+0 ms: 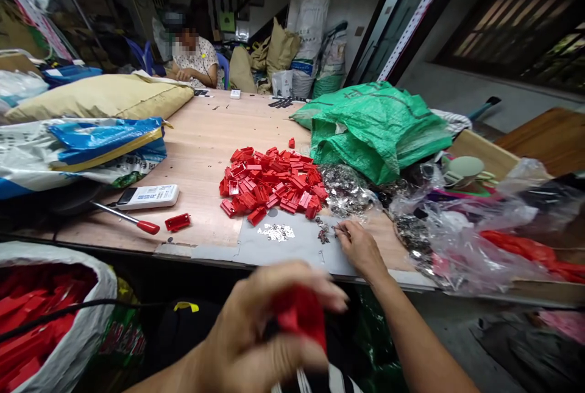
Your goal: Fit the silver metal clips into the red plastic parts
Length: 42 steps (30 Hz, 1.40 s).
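Observation:
My left hand (pixel 269 326) is low in front of me, blurred, with its fingers closed round a red plastic piece (pixel 301 317). My right hand (pixel 361 250) reaches onto the grey sheet (pixel 274 250) at the table's near edge, its fingertips pinched among small metal parts (pixel 323 233); what they hold is too small to name. A second patch of tiny silver parts (pixel 275 232) lies on the sheet. Just beyond it sits a heap of red plastic pieces (pixel 272 184).
A green bag (pixel 375 128) and clear bags of metal parts (pixel 457 234) crowd the right. A single red piece (pixel 178 222), a red-handled screwdriver (pixel 125 217) and a white remote (pixel 148 196) lie left. A sack of red pieces (pixel 41 314) stands lower left. Another person (pixel 194 58) sits at the far end.

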Tool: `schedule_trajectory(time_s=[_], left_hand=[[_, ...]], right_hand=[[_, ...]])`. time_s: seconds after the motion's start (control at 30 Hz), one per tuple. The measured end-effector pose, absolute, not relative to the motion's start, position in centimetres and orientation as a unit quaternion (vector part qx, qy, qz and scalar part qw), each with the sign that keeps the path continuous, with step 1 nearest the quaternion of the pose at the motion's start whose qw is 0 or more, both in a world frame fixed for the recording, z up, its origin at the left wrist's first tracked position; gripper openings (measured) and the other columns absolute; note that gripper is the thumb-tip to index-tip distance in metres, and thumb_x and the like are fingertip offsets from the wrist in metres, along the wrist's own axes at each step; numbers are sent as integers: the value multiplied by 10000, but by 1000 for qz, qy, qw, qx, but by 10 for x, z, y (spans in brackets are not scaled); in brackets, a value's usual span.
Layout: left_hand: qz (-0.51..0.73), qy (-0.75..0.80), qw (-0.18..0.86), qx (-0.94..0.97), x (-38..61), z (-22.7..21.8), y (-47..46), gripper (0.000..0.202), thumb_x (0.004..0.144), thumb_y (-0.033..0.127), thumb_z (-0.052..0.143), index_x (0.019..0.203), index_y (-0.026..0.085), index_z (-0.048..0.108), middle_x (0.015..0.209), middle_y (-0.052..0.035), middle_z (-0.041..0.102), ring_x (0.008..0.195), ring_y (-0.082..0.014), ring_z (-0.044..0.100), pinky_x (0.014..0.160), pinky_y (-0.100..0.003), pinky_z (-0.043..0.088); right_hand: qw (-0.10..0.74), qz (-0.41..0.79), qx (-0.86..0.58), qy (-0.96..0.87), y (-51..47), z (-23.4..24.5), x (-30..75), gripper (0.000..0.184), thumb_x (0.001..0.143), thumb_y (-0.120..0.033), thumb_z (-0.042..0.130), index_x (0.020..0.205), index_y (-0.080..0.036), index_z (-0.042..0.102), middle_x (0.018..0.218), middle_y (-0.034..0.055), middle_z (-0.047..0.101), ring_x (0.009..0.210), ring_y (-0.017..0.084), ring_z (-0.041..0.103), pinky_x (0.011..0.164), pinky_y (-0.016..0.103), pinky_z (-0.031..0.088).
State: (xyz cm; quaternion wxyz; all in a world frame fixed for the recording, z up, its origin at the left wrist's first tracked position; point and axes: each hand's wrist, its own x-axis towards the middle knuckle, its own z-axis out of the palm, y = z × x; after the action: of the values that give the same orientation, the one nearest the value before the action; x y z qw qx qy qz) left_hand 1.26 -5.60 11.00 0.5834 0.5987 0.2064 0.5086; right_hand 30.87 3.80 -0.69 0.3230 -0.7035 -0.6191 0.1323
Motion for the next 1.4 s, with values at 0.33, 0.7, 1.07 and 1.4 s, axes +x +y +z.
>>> schedule_trajectory(time_s=[0.33,0.7,1.07,1.4], left_hand=[[498,320,744,309,22,22,2,323,679,187,782,946,198,601,973,-14,696,985,-182,662,860,-261,498],[520,425,441,596,22,6,-10,337,715,258,766,1027,205,649,970,-36,719,847,-175,688,796,-274,546],[553,400,232,693,24,9,-11,351,761,209,720,1094,218,609,1028,-62,715,965,-207,685,884,-317,543],[555,415,271,668,23,9,-14,355,746,183,727,1085,236,636,1018,-53,723,939,-206,690,856,-308,546]], right_hand=[[467,521,-575,-424,15,14,284,431,714,-442,685,1045,-202,550,613,-72,436,469,61,365,426,177,247],[456,462,-550,-525,-2,30,206,272,747,-432,695,816,-181,616,608,-34,535,477,76,413,439,205,332],[431,203,-508,-717,-15,31,191,76,892,-237,546,885,-225,621,833,37,668,748,161,628,662,255,490],[427,186,-467,-752,-17,25,188,87,894,-162,523,903,-234,570,830,35,631,761,160,617,675,267,499]])
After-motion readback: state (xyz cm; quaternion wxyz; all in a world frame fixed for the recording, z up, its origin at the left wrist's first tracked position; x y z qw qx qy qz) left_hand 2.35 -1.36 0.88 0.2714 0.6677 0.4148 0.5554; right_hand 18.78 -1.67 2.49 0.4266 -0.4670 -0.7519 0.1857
